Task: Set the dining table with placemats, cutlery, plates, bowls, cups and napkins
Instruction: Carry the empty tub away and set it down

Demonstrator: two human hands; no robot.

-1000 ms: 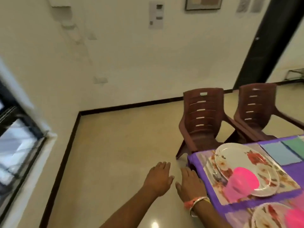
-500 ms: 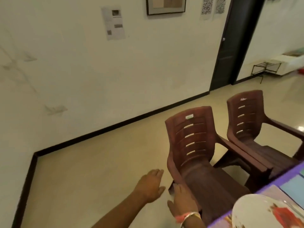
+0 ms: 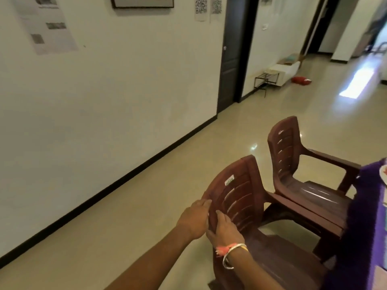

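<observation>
Home dining hall (plastic chairs (image 3: 247, 197), clothed table (image 3: 360, 227))

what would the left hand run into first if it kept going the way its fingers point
The near chair: the left hand points up and right, and its fingers touch the backrest's left edge, so there is no free way ahead.

Pretty bright daylight in here, blown-out sun patch (image 3: 356, 82) on the glossy floor (image 3: 146, 206) top right, little glare spot by the far chair (image 3: 289, 155), everything kinda soft, edges bent wide-angle style.
</observation>
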